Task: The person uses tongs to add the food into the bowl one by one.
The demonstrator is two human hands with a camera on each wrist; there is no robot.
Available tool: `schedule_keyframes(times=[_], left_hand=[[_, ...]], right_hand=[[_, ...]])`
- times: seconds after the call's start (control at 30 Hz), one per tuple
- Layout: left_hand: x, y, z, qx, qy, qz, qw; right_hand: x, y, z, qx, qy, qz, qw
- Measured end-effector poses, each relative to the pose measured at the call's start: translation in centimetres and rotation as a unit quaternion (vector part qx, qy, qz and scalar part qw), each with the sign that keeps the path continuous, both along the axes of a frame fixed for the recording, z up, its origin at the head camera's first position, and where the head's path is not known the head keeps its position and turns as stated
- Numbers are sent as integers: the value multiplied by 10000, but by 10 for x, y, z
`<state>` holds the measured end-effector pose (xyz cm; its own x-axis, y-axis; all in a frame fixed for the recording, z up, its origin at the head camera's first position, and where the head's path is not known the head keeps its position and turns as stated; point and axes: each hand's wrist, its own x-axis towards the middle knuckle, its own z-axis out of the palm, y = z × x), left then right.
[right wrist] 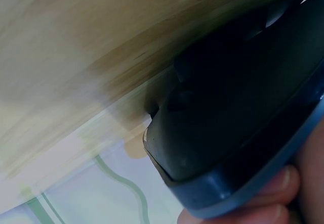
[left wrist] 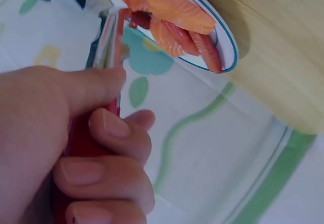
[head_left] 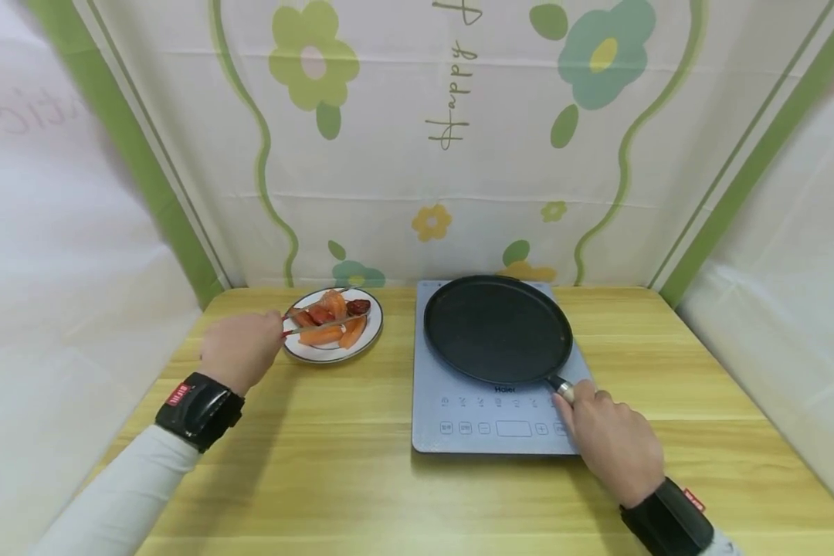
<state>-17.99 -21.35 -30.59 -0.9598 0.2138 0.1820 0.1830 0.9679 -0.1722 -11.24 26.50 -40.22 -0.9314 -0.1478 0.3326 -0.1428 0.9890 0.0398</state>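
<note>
At the left, my left hand (head_left: 239, 351) grips red-handled metal tongs (left wrist: 91, 145), with the thumb along one side and fingers curled round. The tongs' arms reach over a white dark-rimmed plate (head_left: 374, 320) of salmon slices (left wrist: 182, 11) and red strips. Their tips are by a dark red piece (head_left: 358, 307); whether they pinch it I cannot tell. My right hand (head_left: 615, 440) holds the handle (head_left: 562, 385) of a flat black pan (head_left: 498, 328), which rests on a grey induction cooker (head_left: 427, 394). The right wrist view shows mostly the cooker's dark underside (right wrist: 238, 107), with fingertips below it.
Plate and cooker stand on a wooden table (head_left: 320, 471), with a stretch of wood between them. A white flowered cloth (head_left: 382, 154) hangs right behind the table's far edge, and white cloth walls (head_left: 62, 232) close off both sides.
</note>
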Motion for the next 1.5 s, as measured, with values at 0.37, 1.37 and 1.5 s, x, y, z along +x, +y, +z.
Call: schedule_keyframes(times=[0.37,1.37,1.5], left_hand=[[4,31,-12,-850,1018,-69,9911],[-15,22,-11,456,-1483,548,9864],[-21,19,-8,537,-1908,744,9773]], right_hand=[[3,0,-3,-28,51,0,10000],[3,1,-4,83,465,62,9989],[3,2,-5,75,514,78,9986]])
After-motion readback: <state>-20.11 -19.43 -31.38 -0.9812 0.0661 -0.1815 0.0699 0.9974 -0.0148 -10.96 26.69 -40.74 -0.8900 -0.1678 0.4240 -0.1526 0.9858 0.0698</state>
